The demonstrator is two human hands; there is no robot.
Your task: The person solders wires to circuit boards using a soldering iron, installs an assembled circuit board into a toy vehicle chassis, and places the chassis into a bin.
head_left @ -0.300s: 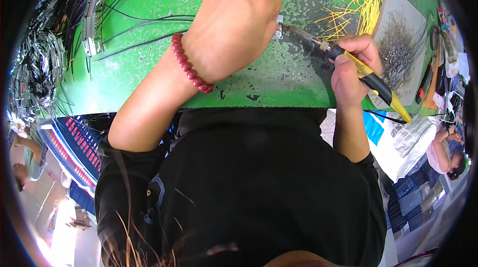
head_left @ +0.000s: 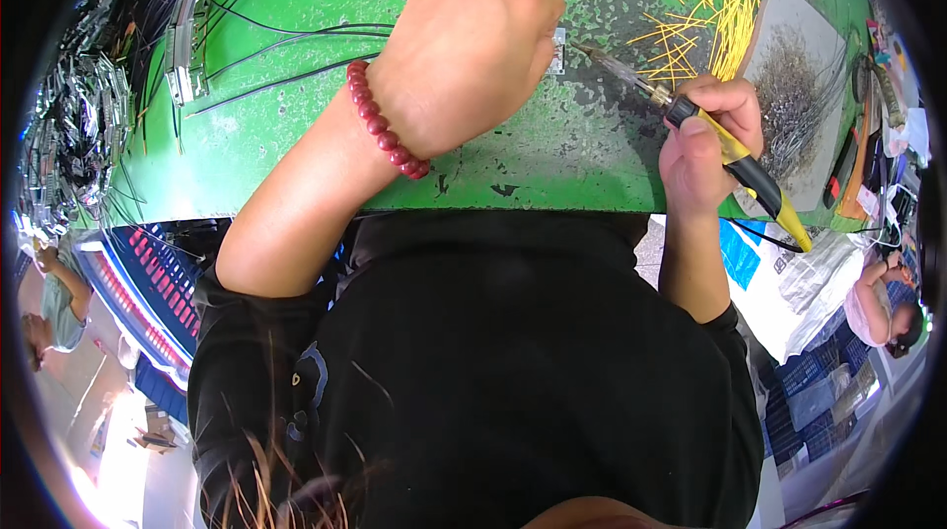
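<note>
My right hand [head_left: 702, 142] grips a yellow and black soldering iron [head_left: 752, 177], whose tip points left. That tip stops a short way right of a small silvery metal piece [head_left: 558, 51] on the green bench. Beside this piece, my left hand [head_left: 472, 55] is closed in a pinch, back of the hand up, a red bead bracelet on the wrist. Black wires [head_left: 326, 33] run from the left and vanish under it. What the left fingertips hold is hidden by the hand.
Thin yellow wires [head_left: 732, 36] lie scattered at the far right, beside a grey board [head_left: 824, 85] covered with dark residue. Metal strips [head_left: 74, 144] and black wires pile up at the left; one metal frame [head_left: 183, 45] lies nearer. Other people are at both sides.
The soldering iron's tip has shifted slightly right, away from the metal piece, along with my right hand. My left hand has moved a little to the right and stays closed.
</note>
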